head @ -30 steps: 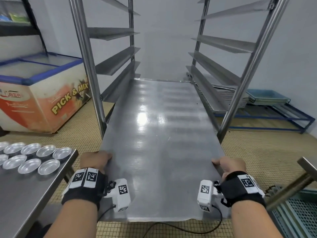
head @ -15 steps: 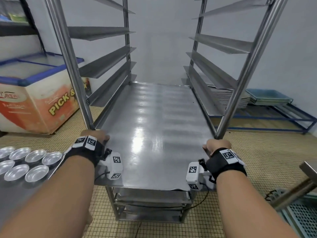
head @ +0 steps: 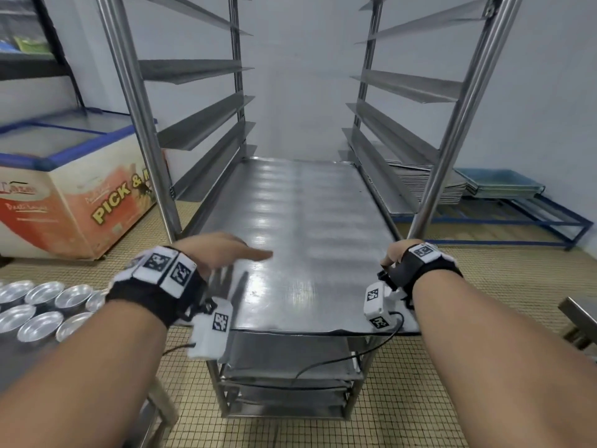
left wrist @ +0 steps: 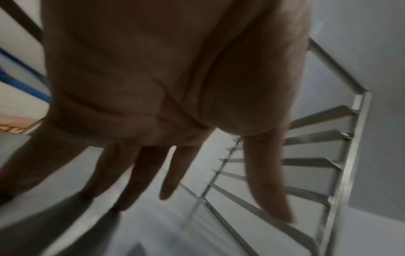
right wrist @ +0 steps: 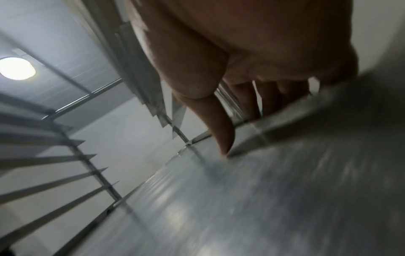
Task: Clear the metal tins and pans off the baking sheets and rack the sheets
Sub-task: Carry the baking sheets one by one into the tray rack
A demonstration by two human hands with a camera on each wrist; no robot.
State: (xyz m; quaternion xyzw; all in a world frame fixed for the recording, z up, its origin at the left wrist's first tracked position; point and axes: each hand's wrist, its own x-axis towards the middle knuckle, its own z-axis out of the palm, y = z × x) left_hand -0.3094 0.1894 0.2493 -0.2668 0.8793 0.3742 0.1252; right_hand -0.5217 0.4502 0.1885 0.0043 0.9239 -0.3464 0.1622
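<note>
Because it is a wide, thin slab of bare metal, the baking sheet (head: 290, 240) will likely handle stiff but springy, light for its span, and slick on its glossy, faintly ribbed face; the low rims of its long sides look the safest hold. It lies on a mid-height pair of runners in the rack (head: 139, 101), a tall frame of round steel posts and angled ledges, with its near end overhanging at 6 o'clock. The right hand (head: 395, 253) has its grip closed on the sheet's 3 o'clock rim, thumb on top. The left hand (head: 223, 250) is released, fingers straight above the 9 o'clock rim. Small round tins (head: 42, 307), shallow and shiny, crowd the bench (head: 19, 357) at 8 o'clock.
</note>
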